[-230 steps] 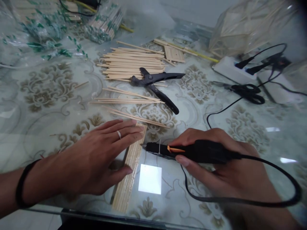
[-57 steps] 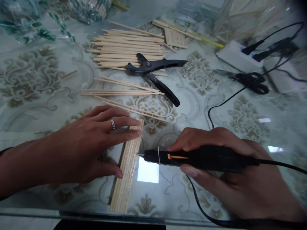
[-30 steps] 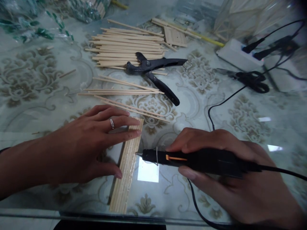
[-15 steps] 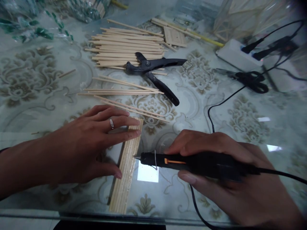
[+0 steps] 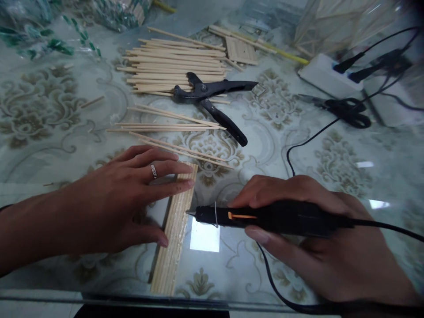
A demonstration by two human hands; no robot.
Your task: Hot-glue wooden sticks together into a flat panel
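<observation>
My left hand lies flat with fingers spread on a panel of joined wooden sticks, pressing it onto the glass table. A ring sits on one finger. My right hand is closed round a black corded glue gun with an orange trigger. The gun's tip touches the right edge of the panel, just below my left fingertips.
Black cutting pliers lie over a pile of wooden sticks, with loose sticks nearer me. Black scissors, a white power strip and cables sit at the right. Plastic bags fill the far left. The table edge is close.
The glue gun's tip has slid along the panel's right edge, down towards me and then a little back up. My left hand has stayed flat on the panel.
</observation>
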